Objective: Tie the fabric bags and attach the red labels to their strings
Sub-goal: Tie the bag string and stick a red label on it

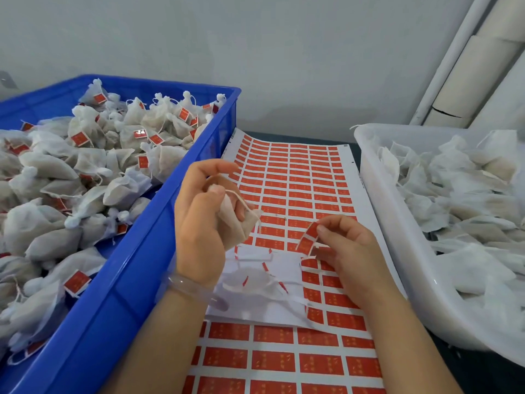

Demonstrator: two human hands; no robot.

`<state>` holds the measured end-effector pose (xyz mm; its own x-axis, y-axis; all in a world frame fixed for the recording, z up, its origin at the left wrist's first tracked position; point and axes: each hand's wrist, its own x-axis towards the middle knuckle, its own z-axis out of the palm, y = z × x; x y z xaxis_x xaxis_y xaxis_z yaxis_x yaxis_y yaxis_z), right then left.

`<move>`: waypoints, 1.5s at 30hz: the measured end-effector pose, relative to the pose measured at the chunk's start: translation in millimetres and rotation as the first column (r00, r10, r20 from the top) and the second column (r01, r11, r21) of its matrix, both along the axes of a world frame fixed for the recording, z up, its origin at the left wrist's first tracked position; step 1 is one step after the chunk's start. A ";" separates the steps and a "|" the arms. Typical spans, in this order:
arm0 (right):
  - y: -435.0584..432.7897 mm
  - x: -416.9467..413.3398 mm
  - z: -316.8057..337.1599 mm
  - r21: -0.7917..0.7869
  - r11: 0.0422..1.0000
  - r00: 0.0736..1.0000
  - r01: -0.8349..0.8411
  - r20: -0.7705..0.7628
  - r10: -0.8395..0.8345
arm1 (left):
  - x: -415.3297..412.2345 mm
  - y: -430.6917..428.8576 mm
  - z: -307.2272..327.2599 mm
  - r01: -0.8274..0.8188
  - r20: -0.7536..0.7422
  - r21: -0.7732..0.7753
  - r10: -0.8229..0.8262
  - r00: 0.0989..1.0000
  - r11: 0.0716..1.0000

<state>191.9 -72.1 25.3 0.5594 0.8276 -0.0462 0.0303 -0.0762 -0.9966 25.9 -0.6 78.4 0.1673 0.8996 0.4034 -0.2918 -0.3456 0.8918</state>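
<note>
My left hand (pixel 199 220) grips a small white fabric bag (pixel 235 223) above the label sheet, its string (pixel 241 199) looping out over my fingers. My right hand (pixel 343 248) pinches a red label (pixel 308 237) that is half peeled and curls up off the sheet of red labels (pixel 298 183). Around that spot the white backing is bare, with loose strips of trim lying on it.
A blue crate (pixel 159 237) at the left holds several tied bags with red labels. A white bin (pixel 397 223) at the right holds several untagged bags. A second label sheet (pixel 284 356) lies nearer me. A grey wall and pale pipes (pixel 468 66) stand behind.
</note>
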 end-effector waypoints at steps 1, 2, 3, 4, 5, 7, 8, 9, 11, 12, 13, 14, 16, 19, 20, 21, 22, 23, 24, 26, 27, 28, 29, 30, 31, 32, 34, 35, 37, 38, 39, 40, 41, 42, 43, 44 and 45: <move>0.3 -0.5 0.0 0.013 1.000 1.000 0.019 0.001 -0.019 | -0.4 0.1 0.3 0.011 0.009 -0.004 -0.011 1.000 1.000; 0.4 -1.2 0.5 0.031 0.998 0.999 0.047 -0.012 -0.046 | -1.0 0.0 0.8 0.024 0.025 -0.001 -0.024 0.999 1.000; 0.6 -1.6 1.1 0.057 0.995 0.996 0.086 -0.038 -0.084 | -1.7 -0.2 1.3 0.044 0.054 0.012 -0.045 0.998 0.999; 0.7 -1.7 2.2 0.088 0.987 0.989 0.134 -0.072 -0.128 | -2.6 -0.4 1.6 0.074 0.089 0.039 -0.078 0.993 0.996; 0.6 -1.8 3.6 0.121 0.976 0.980 0.182 -0.106 -0.170 | -3.5 -0.6 1.8 0.108 0.111 0.078 -0.117 0.987 0.991; -0.2 -2.8 7.5 0.176 0.951 0.960 0.253 -0.166 -0.224 | -3.7 -0.3 1.6 0.189 0.098 0.134 -0.203 0.974 0.973; -0.4 -3.4 9.3 0.194 0.942 0.951 0.276 -0.197 -0.238 | -2.2 -0.5 0.8 0.230 0.063 0.124 -0.239 0.969 0.965; -0.9 -3.9 10.6 0.209 0.932 0.942 0.295 -0.227 -0.247 | 0.8 -1.6 -0.5 0.257 -0.004 0.089 -0.258 0.966 0.962; -2.1 -5.7 13.4 0.236 0.921 0.934 0.311 -0.258 -0.249 | 9.4 -5.1 -6.0 0.235 -0.215 0.000 -0.230 0.949 0.972; -2.8 -6.7 14.9 0.253 0.920 0.938 0.298 -0.258 -0.233 | 13.7 -6.6 -9.7 0.207 -0.314 -0.029 -0.206 0.927 0.978; -3.3 -7.8 16.0 0.270 0.923 0.945 0.274 -0.253 -0.206 | 16.7 -7.6 -13.8 0.188 -0.380 -0.039 -0.188 0.905 0.981; -3.8 -8.9 16.6 0.281 0.927 0.951 0.249 -0.251 -0.179 | 18.7 -8.1 -16.9 0.178 -0.420 -0.037 -0.177 0.890 0.983; -4.8 -10.7 17.3 0.286 0.933 0.954 0.218 -0.265 -0.141 | 20.3 -8.0 -20.3 0.175 -0.455 -0.022 -0.166 0.875 0.984; -5.4 -10.9 18.4 0.301 0.930 0.930 0.212 -0.354 -0.098 | 20.3 -6.1 -20.4 0.178 -0.463 -0.022 -0.168 0.870 0.984; -5.5 -10.7 18.9 0.304 0.928 0.918 0.216 -0.387 -0.087 | 20.1 -5.2 -19.6 0.179 -0.451 -0.031 -0.174 0.875 0.983; -5.9 -10.5 19.7 0.306 0.927 0.907 0.218 -0.413 -0.077 | 19.4 -4.2 -18.7 0.178 -0.434 -0.042 -0.178 0.883 0.983; -6.2 -10.2 20.6 0.308 0.926 0.898 0.218 -0.434 -0.067 | 18.4 -3.1 -17.7 0.173 -0.418 -0.049 -0.178 0.891 0.984; -6.1 -10.0 21.3 0.313 0.925 0.891 0.216 -0.451 -0.055 | 17.2 -1.9 -16.7 0.169 -0.402 -0.050 -0.175 0.899 0.984; -6.3 -10.0 22.0 0.321 0.924 0.885 0.209 -0.464 -0.039 | 16.2 -0.9 -15.8 0.169 -0.388 -0.048 -0.175 0.905 0.984; -6.8 -11.2 22.8 0.337 0.923 0.884 0.184 -0.468 -0.006 | 15.0 -0.5 -15.6 0.178 -0.375 -0.043 -0.180 0.909 0.983; -7.0 -11.9 22.9 0.340 0.925 0.888 0.170 -0.460 0.006 | 15.1 -1.0 -15.9 0.182 -0.374 -0.035 -0.182 0.909 0.983; -7.5 -12.8 23.2 0.340 0.927 0.893 0.156 -0.451 0.015 | 15.5 -1.8 -16.3 0.185 -0.373 -0.025 -0.181 0.910 0.982; -7.9 -13.7 23.4 0.338 0.930 0.899 0.143 -0.437 0.021 | 15.8 -2.3 -16.9 0.186 -0.368 -0.012 -0.177 0.913 0.983; -8.1 -14.5 23.5 0.336 0.933 0.908 0.128 -0.419 0.026 | 16.1 -2.6 -17.3 0.186 -0.359 -0.003 -0.175 0.917 0.982; -8.2 -15.2 23.5 0.335 0.936 0.919 0.110 -0.393 0.033 | 16.2 -2.6 -17.4 0.191 -0.351 -0.002 -0.179 0.919 0.982; -8.2 -16.0 23.7 0.335 0.938 0.929 0.089 -0.367 0.043 | 16.2 -2.4 -17.2 0.205 -0.346 -0.010 -0.195 0.918 0.979; -8.4 -17.0 23.5 0.333 0.942 0.944 0.050 -0.324 0.064 | 16.8 -2.2 -17.0 0.262 -0.348 -0.038 -0.259 0.901 0.964; -8.5 -17.5 23.1 0.329 0.944 0.950 0.034 -0.302 0.072 | 17.2 -2.6 -16.9 0.297 -0.349 -0.058 -0.298 0.889 0.953; -8.9 -19.2 22.5 0.315 0.949 0.967 -0.003 -0.243 0.083 | 18.1 -3.9 -17.2 0.357 -0.334 -0.097 -0.368 0.868 0.929; -9.0 -20.4 22.3 0.304 0.953 0.975 -0.025 -0.204 0.091 | 18.3 -4.6 -17.3 0.381 -0.321 -0.108 -0.395 0.861 0.918; -8.9 -21.6 22.2 0.290 0.956 0.982 -0.048 -0.163 0.099 | 18.3 -5.3 -17.4 0.400 -0.310 -0.111 -0.414 0.856 0.910; -8.6 -22.9 22.2 0.274 0.959 0.987 -0.071 -0.122 0.108 | 18.3 -6.0 -17.4 0.412 -0.302 -0.108 -0.425 0.853 0.905; -8.3 -24.1 22.6 0.258 0.962 0.990 -0.089 -0.086 0.115 | 18.2 -6.2 -17.6 0.417 -0.301 -0.101 -0.427 0.852 0.903; -7.9 -25.0 23.4 0.244 0.964 0.991 -0.103 -0.058 0.120 | 18.2 -5.9 -18.2 0.419 -0.308 -0.096 -0.428 0.850 0.903; -7.6 -25.3 23.9 0.232 0.966 0.992 -0.111 -0.038 0.123 | 18.1 -5.7 -18.9 0.422 -0.319 -0.095 -0.429 0.845 0.902; -7.5 -25.5 24.0 0.223 0.968 0.992 -0.116 -0.025 0.125 | 18.2 -5.6 -19.4 0.427 -0.330 -0.095 -0.433 0.839 0.899; -7.2 -25.2 24.1 0.214 0.969 0.992 -0.119 -0.017 0.125 | 18.2 -5.7 -19.8 0.432 -0.339 -0.092 -0.436 0.834 0.897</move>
<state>166.7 -79.4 49.3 0.4545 0.8822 0.1226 -0.0044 0.1398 -0.9902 44.1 -6.3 58.6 0.6668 0.7061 0.2384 -0.0853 -0.2455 0.9656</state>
